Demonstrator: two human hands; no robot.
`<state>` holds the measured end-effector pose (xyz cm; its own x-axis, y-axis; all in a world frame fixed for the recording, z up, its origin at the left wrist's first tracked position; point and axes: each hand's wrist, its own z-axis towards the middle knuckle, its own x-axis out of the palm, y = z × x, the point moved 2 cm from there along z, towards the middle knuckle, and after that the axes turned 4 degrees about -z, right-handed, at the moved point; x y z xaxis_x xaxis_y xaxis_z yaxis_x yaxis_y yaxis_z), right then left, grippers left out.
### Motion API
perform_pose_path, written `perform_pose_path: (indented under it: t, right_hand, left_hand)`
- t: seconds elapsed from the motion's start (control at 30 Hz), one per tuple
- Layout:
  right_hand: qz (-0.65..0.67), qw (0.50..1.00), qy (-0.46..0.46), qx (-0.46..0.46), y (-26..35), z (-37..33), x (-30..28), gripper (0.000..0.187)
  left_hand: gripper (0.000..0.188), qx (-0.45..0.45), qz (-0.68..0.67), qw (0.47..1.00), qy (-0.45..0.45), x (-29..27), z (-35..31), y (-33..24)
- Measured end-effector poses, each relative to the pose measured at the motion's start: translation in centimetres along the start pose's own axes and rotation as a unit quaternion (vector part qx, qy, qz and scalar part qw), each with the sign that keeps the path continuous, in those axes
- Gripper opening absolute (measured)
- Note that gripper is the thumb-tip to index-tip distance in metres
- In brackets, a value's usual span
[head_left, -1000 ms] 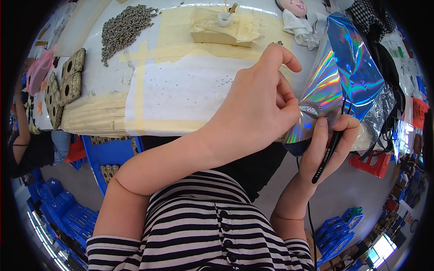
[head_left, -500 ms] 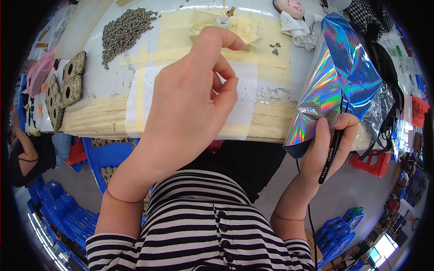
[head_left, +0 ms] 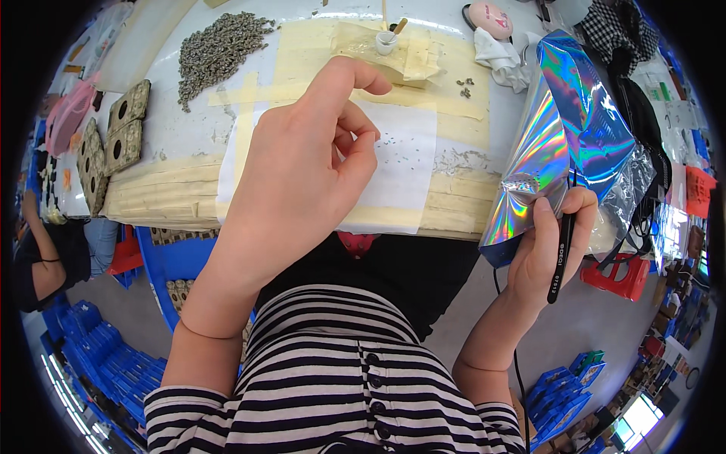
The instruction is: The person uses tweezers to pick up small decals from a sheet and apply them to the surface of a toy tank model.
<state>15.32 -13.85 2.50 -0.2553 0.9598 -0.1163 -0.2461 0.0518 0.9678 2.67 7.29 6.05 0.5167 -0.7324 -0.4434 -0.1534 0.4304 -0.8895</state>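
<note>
My left hand (head_left: pixel 306 155) hovers above a white paper sheet (head_left: pixel 393 193) on the bench. Its fingers are curled, the index finger arched away from the thumb; the thumb tip meets another bent finger, and anything between them is too small to make out. Several tiny pale specks (head_left: pixel 398 149) lie on the sheet beside that hand. On the right, my right hand (head_left: pixel 550 238) grips slim black tweezers (head_left: pixel 562 261), their tips pointing away from me. The same fingers pinch the near edge of a shiny holographic pouch (head_left: pixel 529 163).
Farther back stands a small white cup (head_left: pixel 386 43) on yellow tape. A heap of small metallic pieces (head_left: pixel 223 57) lies back left, with camouflage-patterned blocks (head_left: pixel 125 129) below it. A few loose pieces (head_left: pixel 465 87), a white cloth (head_left: pixel 499 60) and a pink rounded object (head_left: pixel 491 19) are back right.
My left hand has moved a little left and nearer, uncovering more specks on the sheet. My right hand keeps its hold on the tweezers and pouch. The view has shifted slightly.
</note>
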Motion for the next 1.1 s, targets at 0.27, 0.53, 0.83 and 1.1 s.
perform_pose_path:
  t: [0.27, 0.53, 0.83, 1.1]
  right_hand:
    - [-0.008, 1.0, 0.004, 0.01, -0.3, 0.0, -0.2, 0.021]
    - [0.008, 1.0, -0.001, 0.005, -0.4, 0.1, 0.0, 0.021]
    - [0.005, 1.0, 0.001, 0.017, -0.3, 0.1, 0.0, 0.021]
    - [0.05, 0.998, -0.004, 0.035, 0.1, 0.1, 0.4, 0.022]
  left_hand:
    - [0.034, -0.014, -0.041, 0.999, 0.016, -0.5, 0.2, 0.1]
    - [0.031, 0.044, -0.014, 0.999, 0.0, 0.4, 0.2, 0.0]
    - [0.03, 0.028, 0.015, 1.0, 0.005, -0.4, 0.2, 0.1]
    - [0.018, 0.028, -0.102, 0.994, 0.03, 0.9, -0.3, -0.5]
